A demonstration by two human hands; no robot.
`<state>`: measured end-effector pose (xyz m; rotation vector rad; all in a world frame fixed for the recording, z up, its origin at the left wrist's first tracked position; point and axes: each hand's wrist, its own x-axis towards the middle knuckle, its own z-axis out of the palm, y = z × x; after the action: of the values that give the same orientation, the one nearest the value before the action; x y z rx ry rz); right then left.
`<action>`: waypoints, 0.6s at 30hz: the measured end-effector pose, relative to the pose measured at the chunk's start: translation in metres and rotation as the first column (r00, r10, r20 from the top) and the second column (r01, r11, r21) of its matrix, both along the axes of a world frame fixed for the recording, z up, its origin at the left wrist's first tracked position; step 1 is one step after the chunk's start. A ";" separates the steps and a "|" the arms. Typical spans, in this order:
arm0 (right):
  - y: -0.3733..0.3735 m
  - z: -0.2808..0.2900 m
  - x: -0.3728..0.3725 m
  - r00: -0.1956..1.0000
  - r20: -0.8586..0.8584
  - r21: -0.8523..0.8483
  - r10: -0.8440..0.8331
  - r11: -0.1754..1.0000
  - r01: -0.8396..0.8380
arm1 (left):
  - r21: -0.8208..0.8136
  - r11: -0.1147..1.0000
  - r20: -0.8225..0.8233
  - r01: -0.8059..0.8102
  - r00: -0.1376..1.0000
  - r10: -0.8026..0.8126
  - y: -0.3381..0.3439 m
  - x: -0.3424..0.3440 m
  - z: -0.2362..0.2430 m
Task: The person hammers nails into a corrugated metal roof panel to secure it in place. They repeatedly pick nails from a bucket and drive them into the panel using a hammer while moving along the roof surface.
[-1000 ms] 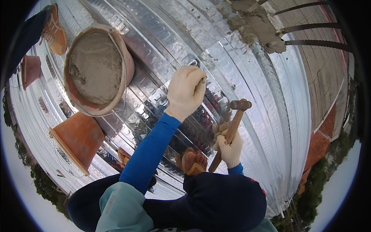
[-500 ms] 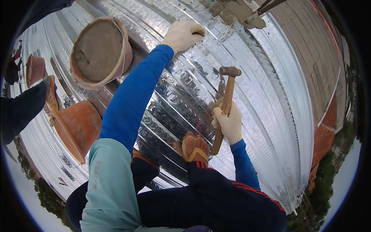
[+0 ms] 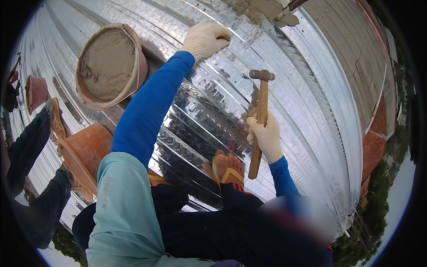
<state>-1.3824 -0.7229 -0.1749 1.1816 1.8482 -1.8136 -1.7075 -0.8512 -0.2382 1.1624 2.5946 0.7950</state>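
Observation:
My right hand, in a white knit glove, grips a hammer by its wooden handle. The steel head points up and away from me, above the ribbed shiny metal decking. My left hand, gloved too, reaches forward low over the decking with its fingers curled together. Whatever those fingers pinch, if anything, is hidden or too small to name. Left of my left forearm stands a round bucket filled with grey wet mortar.
An orange bucket lies tipped at left, beside a co-worker's legs in dark trousers. Farther left is a pinkish bucket. Mortar clumps lie at the far edge. My sandalled foot rests on the decking.
The co-worker's legs have shifted, and a second leg now shows beside the orange bucket. My left hand is slightly farther left in view. The hammer's handle stands a little more upright.

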 end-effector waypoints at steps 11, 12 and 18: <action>0.004 0.041 -0.038 0.961 -0.252 0.373 0.113 0.928 -0.012 | -0.024 1.000 -0.020 0.008 1.000 -0.009 -0.003 -0.003 0.004; 0.003 0.047 -0.040 0.962 -0.267 0.270 0.060 0.963 0.014 | -0.028 1.000 -0.018 0.010 1.000 -0.011 -0.003 -0.003 0.005; -0.003 0.028 -0.034 0.988 -0.040 0.367 0.147 0.922 -0.122 | -0.011 0.999 -0.023 -0.037 0.999 0.037 0.001 0.003 0.006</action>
<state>-1.4160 -0.7256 -0.1468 1.0835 2.3163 -1.4935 -1.7045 -0.8498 -0.2318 1.1302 2.6432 0.7769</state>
